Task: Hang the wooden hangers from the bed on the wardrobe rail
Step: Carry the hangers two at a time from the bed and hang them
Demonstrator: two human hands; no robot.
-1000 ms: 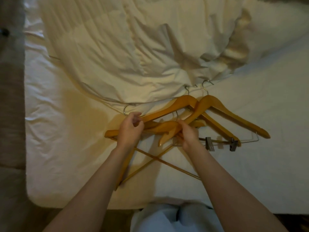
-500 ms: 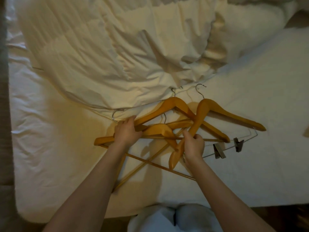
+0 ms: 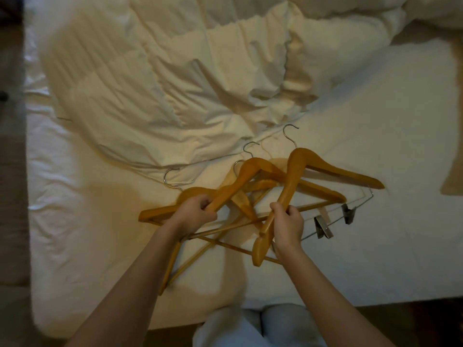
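Several wooden hangers with metal hooks lie tangled on the white bed (image 3: 375, 246) in front of me. My left hand (image 3: 195, 214) grips the lower arm of one hanger (image 3: 240, 181) in the middle of the pile. My right hand (image 3: 288, 225) grips the left arm of the rightmost hanger (image 3: 295, 171), the one with a wire bar and two metal clips (image 3: 323, 227). Another hanger (image 3: 160, 210) lies at the left under my left wrist, its thin bars crossing below my hands. No wardrobe rail is in view.
A crumpled cream duvet (image 3: 175, 83) covers the far half of the bed, its edge just behind the hooks. The bed's near edge runs in front of my legs (image 3: 250, 326). Dark floor shows at the left and the far right.
Both hands have closed round hanger arms and raised them a little off the sheet. The clip hanger has swung towards me under my right hand.
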